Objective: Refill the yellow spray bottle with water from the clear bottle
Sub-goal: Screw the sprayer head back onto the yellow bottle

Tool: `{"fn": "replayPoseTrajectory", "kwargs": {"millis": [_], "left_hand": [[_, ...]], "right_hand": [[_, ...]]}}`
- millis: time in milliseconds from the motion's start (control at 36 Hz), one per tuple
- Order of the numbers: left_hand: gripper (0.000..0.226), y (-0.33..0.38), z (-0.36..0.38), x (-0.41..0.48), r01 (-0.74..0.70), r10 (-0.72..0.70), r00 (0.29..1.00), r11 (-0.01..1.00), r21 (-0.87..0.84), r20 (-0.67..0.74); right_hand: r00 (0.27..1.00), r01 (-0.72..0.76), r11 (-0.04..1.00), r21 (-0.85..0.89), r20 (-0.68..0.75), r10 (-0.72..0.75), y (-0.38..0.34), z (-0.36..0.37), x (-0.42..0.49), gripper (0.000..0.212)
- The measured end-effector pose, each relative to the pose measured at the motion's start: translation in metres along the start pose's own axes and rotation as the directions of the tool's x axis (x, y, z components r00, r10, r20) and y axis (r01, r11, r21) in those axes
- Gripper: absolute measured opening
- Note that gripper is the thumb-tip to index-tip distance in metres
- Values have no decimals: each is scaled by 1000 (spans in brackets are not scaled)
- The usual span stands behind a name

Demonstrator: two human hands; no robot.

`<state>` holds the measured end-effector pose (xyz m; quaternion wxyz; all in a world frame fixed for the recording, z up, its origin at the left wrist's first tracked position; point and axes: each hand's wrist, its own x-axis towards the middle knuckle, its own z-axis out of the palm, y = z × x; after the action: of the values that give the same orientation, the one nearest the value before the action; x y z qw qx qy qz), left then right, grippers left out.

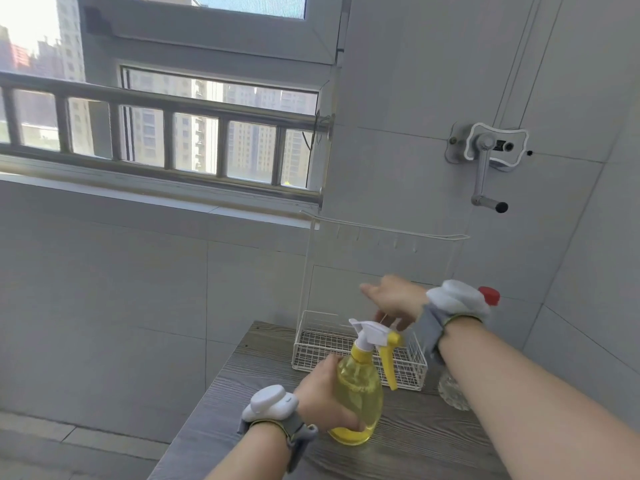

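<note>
On grey table, translucent yellow spray bottle gripped by left hand, right hand open above it

Grey tiled walls, sunlit window

yellow spray bottle, white rack, possibly red cap

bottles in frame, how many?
2. Yellow spray bottle stands on the table, gripped by the left hand. Red-capped clear bottle stands behind the right forearm, mostly hidden.
</note>
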<state>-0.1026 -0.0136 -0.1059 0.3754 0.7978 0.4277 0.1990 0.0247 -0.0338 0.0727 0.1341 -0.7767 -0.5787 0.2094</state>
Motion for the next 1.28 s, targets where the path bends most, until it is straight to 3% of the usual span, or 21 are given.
{"fn": "replayPoseTrajectory", "kwargs": {"millis": [83, 139, 222, 278, 417, 556, 639, 694, 750, 833, 1028, 1278], "left_hand": [[89, 0, 0, 1, 4, -4, 1000, 1000, -22, 2], [88, -1, 0, 2, -3, 3, 1000, 1000, -21, -2], [89, -1, 0, 1, 0, 0, 1000, 1000, -23, -4], [91, -1, 0, 1, 4, -4, 1000, 1000, -30, -5], [94, -1, 0, 0, 11, -11, 1000, 999, -42, 1], [92, -1, 0, 0, 1, -1, 1000, 999, -49, 3], [93, -2, 0, 1, -2, 2, 1000, 999, -51, 3], [95, -2, 0, 1, 6, -5, 1000, 999, -53, 11], [98, -4, 1, 1, 14, -13, 1000, 997, -74, 15], [100, -7, 2, 2, 21, -19, 1000, 995, -95, 22], [102, -8, 2, 4, 26, -24, 1000, 993, -113, 19], [99, -9, 3, 5, 18, -17, 1000, 994, -107, 10]], "right_hand": [[999, -6, 995, 95, 53, 1, 32, 2, 2, 24], [994, 41, 976, 213, 94, -62, 51, 12, 1, 31], [968, 32, 859, 511, 197, -153, 66, 31, -4, 26], [946, 30, 813, 581, 246, -210, 68, 39, -7, 23], [924, 67, 799, 598, 264, -275, 72, 43, -6, 31], [971, 152, 853, 499, 88, -224, 71, 51, -3, 21], [979, 193, 893, 407, -24, -201, 68, 60, -3, 38], [979, 205, 915, 348, -69, -193, 67, 61, -5, 37], [976, 189, 867, 460, 6, -216, 71, 60, -7, 31], [954, 90, 723, 685, 148, -260, 76, 53, -9, 39], [953, 89, 752, 653, 165, -255, 78, 54, -5, 31], [952, 236, 765, 600, 17, -306, 78, 63, -5, 25]]}}
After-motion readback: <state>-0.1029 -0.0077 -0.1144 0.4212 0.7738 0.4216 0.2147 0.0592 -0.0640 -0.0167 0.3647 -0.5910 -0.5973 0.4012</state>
